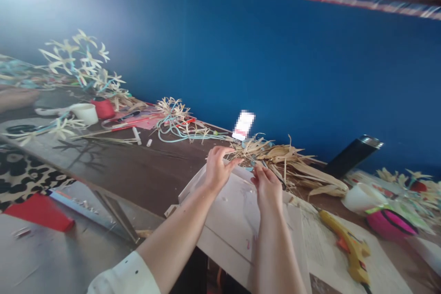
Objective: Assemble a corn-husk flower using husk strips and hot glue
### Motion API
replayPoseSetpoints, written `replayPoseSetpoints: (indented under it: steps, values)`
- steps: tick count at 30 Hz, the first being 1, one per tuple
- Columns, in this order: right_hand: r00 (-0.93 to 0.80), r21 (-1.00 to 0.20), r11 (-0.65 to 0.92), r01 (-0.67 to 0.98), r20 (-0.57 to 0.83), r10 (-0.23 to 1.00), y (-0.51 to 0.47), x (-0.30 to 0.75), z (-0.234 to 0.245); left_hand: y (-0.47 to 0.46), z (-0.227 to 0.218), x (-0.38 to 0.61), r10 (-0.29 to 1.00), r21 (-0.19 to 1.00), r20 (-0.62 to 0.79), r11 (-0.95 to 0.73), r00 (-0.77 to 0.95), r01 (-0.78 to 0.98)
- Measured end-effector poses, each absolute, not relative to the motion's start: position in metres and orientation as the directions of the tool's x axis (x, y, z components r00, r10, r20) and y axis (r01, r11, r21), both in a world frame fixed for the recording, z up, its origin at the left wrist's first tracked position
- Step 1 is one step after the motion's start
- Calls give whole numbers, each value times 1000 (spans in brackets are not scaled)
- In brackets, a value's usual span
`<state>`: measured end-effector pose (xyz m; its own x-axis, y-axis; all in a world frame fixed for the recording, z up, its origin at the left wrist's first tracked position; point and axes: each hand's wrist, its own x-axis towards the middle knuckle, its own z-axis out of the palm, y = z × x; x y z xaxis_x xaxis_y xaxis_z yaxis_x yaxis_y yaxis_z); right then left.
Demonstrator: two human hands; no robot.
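Note:
My left hand reaches over a white board, its thumb and forefinger apart at the edge of a heap of dried husk strips. Close by on the right, my right hand is closed in a pinch. Something small and light blue shows at its fingertips, too small to name. Behind the hands, a phone with a bright, blurred screen leans near the blue wall. Pale husk flowers on light blue stems lie to the left of the phone.
A yellow glue gun lies on paper at the right, near a pink pouch, a white cup and a tilted black flask. Leftward are a white mug, a red thread spool and another person's hand.

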<state>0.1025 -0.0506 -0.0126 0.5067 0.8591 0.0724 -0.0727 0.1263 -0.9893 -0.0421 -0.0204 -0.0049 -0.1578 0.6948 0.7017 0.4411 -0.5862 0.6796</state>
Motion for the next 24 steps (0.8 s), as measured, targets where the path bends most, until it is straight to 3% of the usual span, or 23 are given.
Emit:
replayPoseSetpoints:
  steps: [3,6,14,24]
  values:
    - [380,-879,125,-461,-68,922,-53,103,-10,-20,-7,-41,732,720,662,-561,-162,409]
    - [269,-800,103,-591,-75,960,-57,105,-7,-16,-11,-40,779,762,611,-528,-144,375]
    - [161,-725,56,-687,-77,984,-60,108,-5,0,-29,-39,968,947,235,-208,-89,243]
    - [141,-714,65,-697,-48,989,-60,109,-2,0,-33,-37,972,936,203,-156,-122,314]
